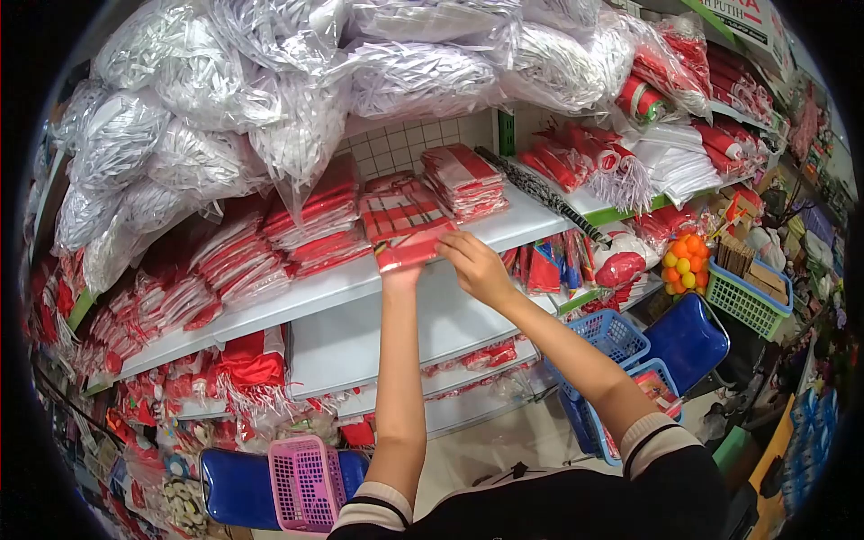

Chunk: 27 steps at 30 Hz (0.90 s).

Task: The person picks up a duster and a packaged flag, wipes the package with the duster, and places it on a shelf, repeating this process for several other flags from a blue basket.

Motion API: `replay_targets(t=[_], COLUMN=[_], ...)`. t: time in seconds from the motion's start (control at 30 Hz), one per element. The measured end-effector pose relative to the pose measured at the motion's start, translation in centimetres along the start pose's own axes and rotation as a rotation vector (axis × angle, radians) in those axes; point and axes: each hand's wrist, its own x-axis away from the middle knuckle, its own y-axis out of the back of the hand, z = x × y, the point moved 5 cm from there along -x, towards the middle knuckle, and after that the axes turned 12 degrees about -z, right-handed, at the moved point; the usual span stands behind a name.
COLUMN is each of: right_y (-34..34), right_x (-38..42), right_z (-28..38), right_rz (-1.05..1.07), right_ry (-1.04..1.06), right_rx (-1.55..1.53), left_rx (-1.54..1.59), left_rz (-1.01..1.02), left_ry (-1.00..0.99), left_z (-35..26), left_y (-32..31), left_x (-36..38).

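Observation:
A red and white packet (410, 249) in clear plastic lies at the front of the upper shelf, just before a red checked packet (402, 207). My left hand (401, 274) is under the near edge of the front packet, its fingers hidden beneath it. At the packet's right end, my right hand (475, 265) pinches the edge between thumb and fingers. Stacks of red and white packets stand on both sides, one to the left (317, 225) and one behind to the right (464, 183).
White shelf (342, 295) runs across the view. Bags of white strips (423, 76) hang over it. A black and white patterned roll (549, 198) lies to the right. Below are a pink basket (307, 484), blue baskets (605, 337) and a blue chair (688, 342).

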Motion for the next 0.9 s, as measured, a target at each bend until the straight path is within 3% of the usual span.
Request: replay_targets(t=[0.07, 0.1, 0.2, 0.43, 0.47, 0.53, 0.63, 0.7, 0.8, 0.9], right_y=[-2.4, -3.6, -7.1, -11.5, -11.1, -9.1, -4.0, 0.4, 7.9, 16.4], right_x=[-1.1, -1.3, -1.9, -0.8, -0.9, -1.1, 1.9, 5.4, 13.9, 26.5], right_z=[-1.0, -1.5, -3.7, -7.8, -7.4, -5.9, -3.2, -1.4, -1.1, -1.7], right_rz=[-0.041, -0.043, -0.028, 0.143, 0.055, -0.124, -0.125, -0.159, -0.118, -0.144], right_ry=[-0.065, -0.116, -0.218, -0.349, -0.308, -0.234, -0.445, -0.471, -0.704, -1.113], right_rx=[0.026, 0.04, 0.002, 0.04, 0.026, 0.011, 0.01, 0.038, 0.157, 0.298], left_rx=[-0.087, 0.065, -0.151, -0.426, -0.428, -0.441, -0.514, -0.609, -0.654, -0.673], left_rz=[0.001, 0.103, -0.482, -0.435, -0.407, -0.405, -0.492, -0.562, -0.484, -0.718], left_ry=[0.148, 0.275, 0.129, 0.005, 0.006, -0.013, -0.036, -0.006, 0.29, 0.555], left_z=[-0.2, 0.2, -0.2, -2.0, -1.8, -1.0, 3.0, 7.2, 15.7, 24.2], left_y=[-0.1, -0.4, 1.2, 1.5, 1.7, 2.0, 2.4, 3.8, 8.3, 15.9], left_x=[-0.5, 0.4, 3.5, 4.8, 4.9, 5.5, 7.6, 9.6, 13.0, 18.9])
